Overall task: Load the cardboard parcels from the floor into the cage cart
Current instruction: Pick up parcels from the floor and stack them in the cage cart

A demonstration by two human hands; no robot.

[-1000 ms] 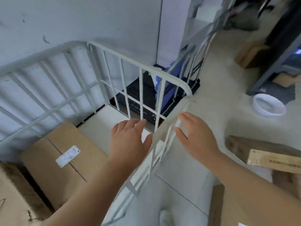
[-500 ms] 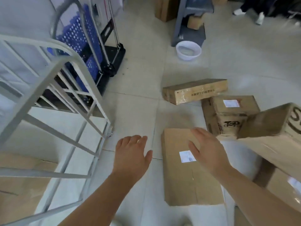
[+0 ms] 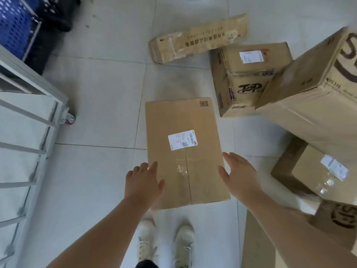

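Both hands are spread and grip nothing. I see the left hand (image 3: 144,180) over the near left edge of the flat box (image 3: 183,117) and the right hand (image 3: 239,176) at its near right edge; contact unconfirmed. Cage cart (image 3: 29,113) stands left, large box (image 3: 309,97) right. Flat box lies on the floor, centre, long parcel (image 3: 197,39) beyond it.
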